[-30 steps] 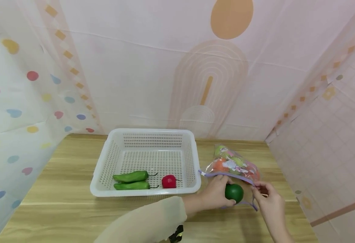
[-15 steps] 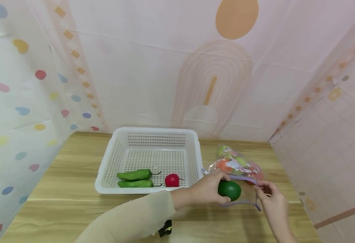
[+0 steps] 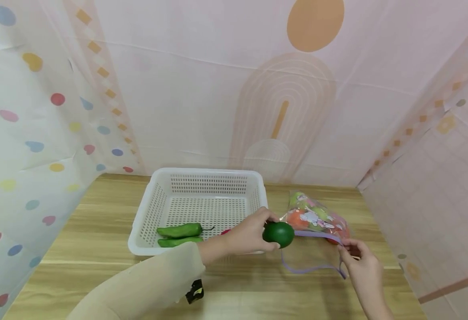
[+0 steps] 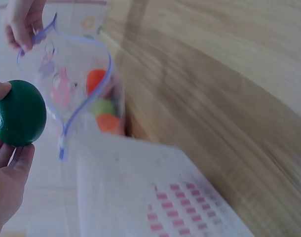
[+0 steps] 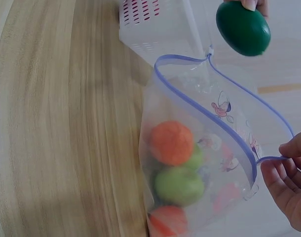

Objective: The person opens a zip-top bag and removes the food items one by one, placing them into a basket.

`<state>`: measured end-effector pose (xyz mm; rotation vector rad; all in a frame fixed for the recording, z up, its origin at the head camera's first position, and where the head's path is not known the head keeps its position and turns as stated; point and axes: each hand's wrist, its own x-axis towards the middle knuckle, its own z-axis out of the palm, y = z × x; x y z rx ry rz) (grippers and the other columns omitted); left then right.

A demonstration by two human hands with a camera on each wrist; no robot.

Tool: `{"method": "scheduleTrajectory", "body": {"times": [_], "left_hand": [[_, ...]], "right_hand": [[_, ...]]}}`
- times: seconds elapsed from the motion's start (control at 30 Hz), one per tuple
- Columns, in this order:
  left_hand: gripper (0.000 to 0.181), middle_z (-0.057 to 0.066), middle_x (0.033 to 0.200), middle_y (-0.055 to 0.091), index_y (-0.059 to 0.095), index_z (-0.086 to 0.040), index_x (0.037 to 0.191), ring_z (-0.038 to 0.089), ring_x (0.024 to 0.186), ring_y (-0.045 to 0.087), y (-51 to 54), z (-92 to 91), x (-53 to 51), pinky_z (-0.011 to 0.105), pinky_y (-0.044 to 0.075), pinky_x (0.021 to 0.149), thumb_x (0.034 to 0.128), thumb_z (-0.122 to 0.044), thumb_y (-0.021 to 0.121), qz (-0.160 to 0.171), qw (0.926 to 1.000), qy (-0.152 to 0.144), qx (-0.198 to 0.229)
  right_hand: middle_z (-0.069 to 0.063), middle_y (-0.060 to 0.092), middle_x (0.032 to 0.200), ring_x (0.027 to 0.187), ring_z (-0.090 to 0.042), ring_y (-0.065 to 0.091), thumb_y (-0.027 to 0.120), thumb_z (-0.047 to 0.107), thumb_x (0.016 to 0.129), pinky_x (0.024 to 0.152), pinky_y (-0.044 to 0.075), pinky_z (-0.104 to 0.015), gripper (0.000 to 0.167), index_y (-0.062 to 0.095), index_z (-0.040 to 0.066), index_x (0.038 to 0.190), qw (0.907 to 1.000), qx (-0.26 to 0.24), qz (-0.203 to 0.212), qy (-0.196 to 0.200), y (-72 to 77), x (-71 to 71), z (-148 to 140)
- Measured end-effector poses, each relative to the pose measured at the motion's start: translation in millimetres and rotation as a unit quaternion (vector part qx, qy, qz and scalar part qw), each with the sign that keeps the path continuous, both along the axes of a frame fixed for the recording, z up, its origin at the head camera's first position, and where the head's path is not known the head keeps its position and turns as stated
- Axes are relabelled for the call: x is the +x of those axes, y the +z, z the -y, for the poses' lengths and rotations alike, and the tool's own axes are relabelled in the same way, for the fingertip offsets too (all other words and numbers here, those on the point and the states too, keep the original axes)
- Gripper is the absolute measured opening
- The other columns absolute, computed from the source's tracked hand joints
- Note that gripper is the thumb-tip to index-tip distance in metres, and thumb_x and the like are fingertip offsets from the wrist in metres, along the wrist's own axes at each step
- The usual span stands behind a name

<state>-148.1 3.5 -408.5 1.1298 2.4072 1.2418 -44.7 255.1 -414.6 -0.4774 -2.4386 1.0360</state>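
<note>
My left hand (image 3: 250, 233) grips a dark green egg-shaped fruit (image 3: 279, 234), fingers above and thumb below, over the right rim of the white basket (image 3: 202, 171). The fruit is outside the bag, left of its mouth. Between thumb and fingers my right hand (image 3: 364, 266) pinches the purple zip edge at the right end of the clear printed zip bag (image 5: 214, 123), whose mouth gapes wide. Inside the bag lie orange fruit (image 5: 171, 143) and green apples (image 5: 180, 185). Two long green peppers (image 3: 179, 230) lie in the basket. A red fruit (image 3: 225, 232) there is mostly hidden behind my left hand.
The wooden table (image 3: 258, 289) carries both basket and bag. Patterned cloth (image 3: 198, 111) hangs behind the table and at both sides. A black and yellow item (image 3: 195, 291) shows below the left sleeve.
My left hand has carried the green fruit leftward, from the bag's mouth to the basket's right rim. The right hand keeps its pinch on the bag. The head view has shifted slightly.
</note>
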Motion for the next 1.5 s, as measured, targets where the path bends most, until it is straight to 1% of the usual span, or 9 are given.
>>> {"method": "scheduleTrajectory", "body": {"times": [0.23,0.47,0.57,0.73,0.8,0.97,1.13,1.3,1.5], "left_hand": [[0.047,0.002,0.11,0.05,0.052,-0.005,0.112,0.015,0.099,0.053,0.5,20.1,-13.5,0.019,0.047,0.08,0.0747,-0.021,0.076,-0.02,0.9995,0.017,-0.018],[0.048,0.005,0.109,0.051,0.053,-0.003,0.112,0.016,0.097,0.054,-2.3,41.0,-29.8,0.025,0.049,0.08,0.0739,-0.019,0.077,-0.027,0.998,0.043,-0.037],[0.048,0.005,0.109,0.052,0.053,-0.002,0.112,0.016,0.096,0.055,-6.3,50.7,-36.4,0.029,0.05,0.08,0.0746,-0.02,0.077,-0.02,0.9962,0.062,-0.058],[0.046,0.005,0.106,0.053,0.054,-0.002,0.111,0.017,0.091,0.056,-17.4,65.3,-47.7,0.031,0.052,0.077,0.075,-0.02,0.077,-0.01,0.9903,0.096,-0.101],[0.045,0.006,0.104,0.053,0.055,-0.001,0.109,0.017,0.089,0.056,-21.9,70.1,-51.8,0.031,0.053,0.075,0.0745,-0.019,0.077,-0.011,0.9881,0.104,-0.113],[0.045,0.008,0.101,0.054,0.055,0.001,0.108,0.019,0.087,0.057,-29.4,80.0,-57.4,0.032,0.053,0.073,0.0734,-0.018,0.078,-0.006,0.9841,0.119,-0.131],[0.044,0.007,0.101,0.053,0.055,0.0,0.107,0.018,0.086,0.056,-35.6,86.3,-61.0,0.032,0.052,0.072,0.0741,-0.018,0.078,-0.003,0.9805,0.126,-0.151],[0.042,0.006,0.101,0.054,0.055,0.0,0.106,0.017,0.084,0.055,-37.1,90.0,-64.1,0.031,0.051,0.072,0.0752,-0.018,0.077,0.001,0.9768,0.129,-0.171],[0.041,0.005,0.097,0.056,0.057,0.0,0.105,0.016,0.082,0.055,-37.0,90.9,-67.3,0.031,0.05,0.071,0.075,-0.018,0.078,-0.008,0.97,0.127,-0.207]], "right_hand": [[-0.013,0.066,0.083,0.066,0.008,0.051,0.07,0.002,0.079,0.054,0.044,-0.01,0.014,0.066,-0.002,0.092,1.0,-0.002,-0.004,-0.005,-0.1,0.8,-2],[-0.013,0.066,0.086,0.067,0.01,0.049,0.069,0.004,0.08,0.056,0.044,-0.01,0.016,0.065,-0.001,0.094,0.9999,0.003,0.012,-0.009,1.1,1.2,-2],[-0.013,0.066,0.086,0.066,0.01,0.049,0.069,0.003,0.08,0.056,0.044,-0.009,0.016,0.065,-0.002,0.094,0.9999,0.003,0.01,-0.006,1.2,1.5,-1],[-0.012,0.066,0.085,0.067,0.011,0.049,0.069,0.003,0.08,0.055,0.044,-0.009,0.015,0.065,-0.002,0.094,0.9999,0.005,0.01,-0.003,0.5,1.6,-1],[-0.012,0.066,0.085,0.067,0.011,0.05,0.069,0.004,0.08,0.055,0.044,-0.01,0.015,0.065,-0.001,0.094,0.9999,0.005,0.012,-0.003,0.4,1.4,0],[-0.011,0.066,0.085,0.067,0.009,0.051,0.07,0.004,0.08,0.056,0.045,-0.012,0.015,0.065,0.0,0.094,0.9998,0.006,0.02,0.005,0.2,1.2,0],[-0.01,0.066,0.083,0.067,0.007,0.052,0.07,0.003,0.08,0.055,0.046,-0.014,0.014,0.065,0.0,0.093,0.9997,0.012,0.016,0.013,0.9,0.4,1],[-0.01,0.066,0.082,0.067,0.006,0.052,0.07,0.002,0.08,0.054,0.045,-0.013,0.014,0.065,0.0,0.092,0.9997,0.015,0.009,0.017,1.5,-0.1,1],[-0.01,0.066,0.081,0.066,0.006,0.052,0.07,0.001,0.078,0.053,0.045,-0.013,0.014,0.066,-0.001,0.091,0.9997,0.018,0.003,0.019,1.3,-0.5,2]]}}
